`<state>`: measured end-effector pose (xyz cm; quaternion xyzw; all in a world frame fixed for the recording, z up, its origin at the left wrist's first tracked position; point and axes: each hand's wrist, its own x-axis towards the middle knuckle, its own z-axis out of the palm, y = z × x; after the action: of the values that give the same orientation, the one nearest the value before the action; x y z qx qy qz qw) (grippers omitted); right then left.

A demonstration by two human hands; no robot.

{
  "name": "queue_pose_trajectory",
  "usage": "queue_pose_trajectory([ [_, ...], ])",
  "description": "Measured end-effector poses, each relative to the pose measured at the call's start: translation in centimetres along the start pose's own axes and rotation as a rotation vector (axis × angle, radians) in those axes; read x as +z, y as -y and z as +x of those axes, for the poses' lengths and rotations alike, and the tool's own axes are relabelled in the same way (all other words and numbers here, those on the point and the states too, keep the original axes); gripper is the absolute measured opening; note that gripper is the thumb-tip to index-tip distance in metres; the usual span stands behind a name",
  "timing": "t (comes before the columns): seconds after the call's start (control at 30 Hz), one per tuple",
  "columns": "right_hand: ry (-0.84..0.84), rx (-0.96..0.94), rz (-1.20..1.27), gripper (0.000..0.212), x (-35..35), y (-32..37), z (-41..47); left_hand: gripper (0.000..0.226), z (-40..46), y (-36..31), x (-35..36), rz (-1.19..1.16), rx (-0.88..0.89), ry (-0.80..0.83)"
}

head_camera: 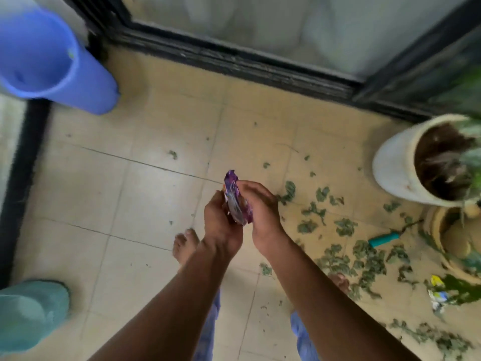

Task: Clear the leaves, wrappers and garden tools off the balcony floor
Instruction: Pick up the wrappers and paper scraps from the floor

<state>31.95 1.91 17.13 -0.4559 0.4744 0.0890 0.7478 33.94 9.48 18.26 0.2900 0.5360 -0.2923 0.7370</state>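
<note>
Both hands hold a crumpled purple wrapper point(236, 201) in front of me, above the tiled floor. My left hand point(221, 222) grips its lower left side and my right hand point(260, 207) curls round its right side. Green leaf scraps point(346, 246) lie scattered over the floor to the right. A garden tool with a teal handle point(385, 238) lies among them beside the pots. Another wrapper, white, yellow and blue point(438, 293), lies at the far right, next to a green patch.
A blue bucket point(52, 63) stands at the back left and a teal container point(28, 313) at the near left. A white plant pot point(400, 168) and a woven pot point(442, 246) stand on the right. A sliding door track point(234, 61) runs along the back. My bare feet point(184, 243) are on the tiles.
</note>
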Motion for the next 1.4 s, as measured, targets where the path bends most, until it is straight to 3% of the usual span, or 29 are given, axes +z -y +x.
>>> queue_pose_trajectory([
  [0.13,0.093,-0.019,-0.045,0.041,8.8,1.7,-1.3,0.026,-2.5,-8.1,0.6,-0.082,0.015,0.028],
  [0.27,0.12,0.019,-0.098,0.037,17.4,2.8,-2.0,0.028,-3.8,-15.9,0.2,-0.197,0.017,0.023],
  [0.43,0.178,0.031,-0.139,0.029,26.6,4.1,-0.3,0.019,-4.0,-24.1,-0.5,-0.182,0.217,-0.053],
  [0.67,0.369,0.112,-0.236,0.027,38.4,6.0,6.9,0.047,-1.8,-35.6,1.1,-0.301,0.436,-0.081],
  [0.8,0.521,0.273,-0.289,0.043,44.0,8.0,10.4,0.032,-0.1,-42.1,2.6,-0.423,0.457,-0.055],
  [0.9,0.609,0.372,-0.183,0.046,47.4,10.2,12.7,0.051,0.5,-45.6,3.3,-0.461,0.423,0.013],
  [1.03,0.622,0.429,-0.301,0.056,50.3,12.7,14.5,0.064,0.8,-48.1,4.0,-0.49,0.455,0.035],
  [1.13,0.642,0.418,-0.388,0.058,50.4,13.8,15.3,0.047,0.8,-47.9,4.5,-0.432,0.478,-0.046],
  [1.27,0.597,0.352,-0.493,0.051,48.1,13.8,15.7,0.034,1.0,-45.6,4.4,-0.268,0.448,-0.133],
  [1.4,0.493,0.282,-0.595,0.026,43.8,13.4,14.9,0.033,1.3,-41.8,4.0,-0.131,0.361,-0.2],
])
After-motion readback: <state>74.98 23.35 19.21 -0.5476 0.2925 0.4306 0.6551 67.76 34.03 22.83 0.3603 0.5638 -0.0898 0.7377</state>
